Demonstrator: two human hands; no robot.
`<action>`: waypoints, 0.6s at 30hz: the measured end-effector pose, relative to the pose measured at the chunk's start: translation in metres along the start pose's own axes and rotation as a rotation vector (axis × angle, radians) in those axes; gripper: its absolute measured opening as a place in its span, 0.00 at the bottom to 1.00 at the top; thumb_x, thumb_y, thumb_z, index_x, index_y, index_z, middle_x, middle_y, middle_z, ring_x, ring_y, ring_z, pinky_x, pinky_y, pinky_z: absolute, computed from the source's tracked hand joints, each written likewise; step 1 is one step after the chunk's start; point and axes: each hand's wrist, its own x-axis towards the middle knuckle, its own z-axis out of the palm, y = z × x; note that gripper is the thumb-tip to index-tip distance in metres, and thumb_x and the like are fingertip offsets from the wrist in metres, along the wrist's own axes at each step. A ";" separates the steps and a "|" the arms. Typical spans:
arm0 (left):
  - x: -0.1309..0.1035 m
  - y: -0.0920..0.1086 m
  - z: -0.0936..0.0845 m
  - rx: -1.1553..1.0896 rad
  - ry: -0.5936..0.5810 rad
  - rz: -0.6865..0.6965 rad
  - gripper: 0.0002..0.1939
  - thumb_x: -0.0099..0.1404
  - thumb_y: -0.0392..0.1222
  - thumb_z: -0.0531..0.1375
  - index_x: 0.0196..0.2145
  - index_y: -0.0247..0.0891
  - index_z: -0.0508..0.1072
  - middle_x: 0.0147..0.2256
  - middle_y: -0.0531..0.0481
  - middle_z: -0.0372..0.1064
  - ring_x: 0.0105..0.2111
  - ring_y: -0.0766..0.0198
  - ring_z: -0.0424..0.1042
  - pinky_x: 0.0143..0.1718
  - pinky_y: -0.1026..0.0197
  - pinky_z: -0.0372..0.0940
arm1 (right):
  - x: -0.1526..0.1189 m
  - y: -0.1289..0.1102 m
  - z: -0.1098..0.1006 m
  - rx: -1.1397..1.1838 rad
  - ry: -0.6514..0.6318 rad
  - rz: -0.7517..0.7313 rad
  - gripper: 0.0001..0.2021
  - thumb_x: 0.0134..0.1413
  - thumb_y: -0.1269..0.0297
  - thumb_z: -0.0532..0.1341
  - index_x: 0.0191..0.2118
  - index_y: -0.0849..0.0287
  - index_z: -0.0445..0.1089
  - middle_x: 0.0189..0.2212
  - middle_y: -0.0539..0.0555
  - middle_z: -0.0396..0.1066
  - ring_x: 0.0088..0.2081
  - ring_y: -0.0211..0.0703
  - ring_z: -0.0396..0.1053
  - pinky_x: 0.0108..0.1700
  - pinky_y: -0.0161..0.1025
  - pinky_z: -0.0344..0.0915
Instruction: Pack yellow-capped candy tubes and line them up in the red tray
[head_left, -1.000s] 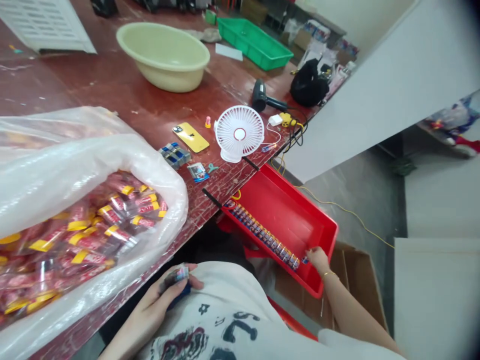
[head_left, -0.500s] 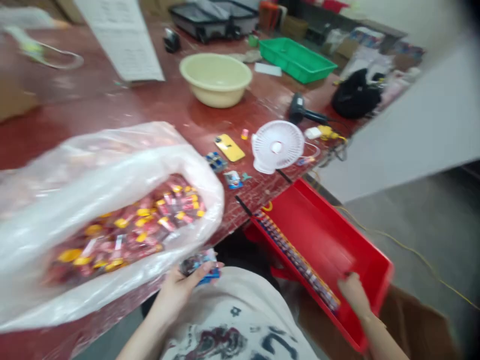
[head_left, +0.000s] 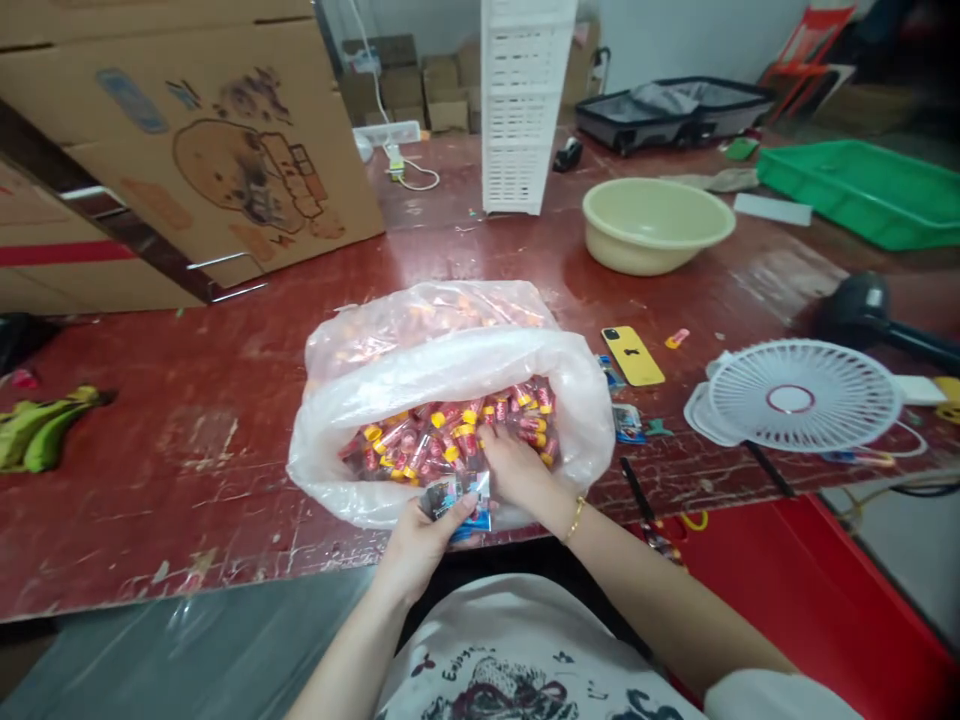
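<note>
Working at a red table [head_left: 157,520] with an open bag [head_left: 450,375] on it. Resting the right hand [head_left: 514,462] inside, fingers too buried to tell if pinching. Holding with the left hand [head_left: 417,545], fingers clamped on packets [head_left: 481,490]. Best to pick the bag's top tubes [head_left: 409,442], gently.

A small packing workshop, by the looks of it! Scuffed red surface [head_left: 210,410], bulk bag [head_left: 427,378] of yellow-capped tubes [head_left: 431,450], cardboard cartons [head_left: 448,114] stacked behind.
</note>
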 end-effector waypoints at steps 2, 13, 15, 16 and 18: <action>0.003 0.000 -0.001 0.006 0.021 0.015 0.15 0.52 0.48 0.67 0.30 0.33 0.76 0.25 0.49 0.77 0.25 0.62 0.73 0.29 0.61 0.71 | 0.000 0.009 0.007 0.003 -0.045 0.005 0.15 0.48 0.74 0.59 0.45 0.62 0.62 0.39 0.62 0.70 0.36 0.51 0.70 0.38 0.44 0.65; 0.023 0.007 0.020 0.103 -0.130 0.136 0.10 0.45 0.44 0.70 0.20 0.36 0.75 0.18 0.52 0.70 0.20 0.64 0.66 0.26 0.62 0.62 | -0.048 0.023 -0.058 0.723 0.487 -0.145 0.11 0.55 0.64 0.61 0.43 0.52 0.61 0.36 0.51 0.64 0.36 0.40 0.67 0.40 0.37 0.67; 0.025 0.007 0.021 0.138 -0.153 0.175 0.10 0.45 0.42 0.71 0.20 0.36 0.74 0.18 0.55 0.67 0.20 0.65 0.64 0.25 0.63 0.60 | -0.050 0.019 -0.069 0.634 0.472 -0.215 0.11 0.56 0.65 0.60 0.44 0.52 0.62 0.38 0.52 0.65 0.38 0.40 0.66 0.43 0.39 0.66; 0.026 0.007 0.021 0.159 -0.157 0.190 0.10 0.45 0.42 0.71 0.20 0.37 0.74 0.17 0.56 0.66 0.20 0.66 0.63 0.25 0.63 0.59 | -0.050 0.017 -0.074 0.584 0.447 -0.253 0.10 0.56 0.66 0.60 0.44 0.52 0.62 0.39 0.52 0.65 0.39 0.41 0.66 0.43 0.39 0.65; 0.026 0.007 0.020 0.189 -0.150 0.218 0.10 0.47 0.41 0.70 0.20 0.37 0.73 0.18 0.57 0.66 0.20 0.66 0.63 0.25 0.64 0.57 | -0.048 0.014 -0.080 0.511 0.366 -0.309 0.10 0.56 0.67 0.60 0.44 0.53 0.62 0.38 0.52 0.66 0.39 0.41 0.66 0.43 0.39 0.65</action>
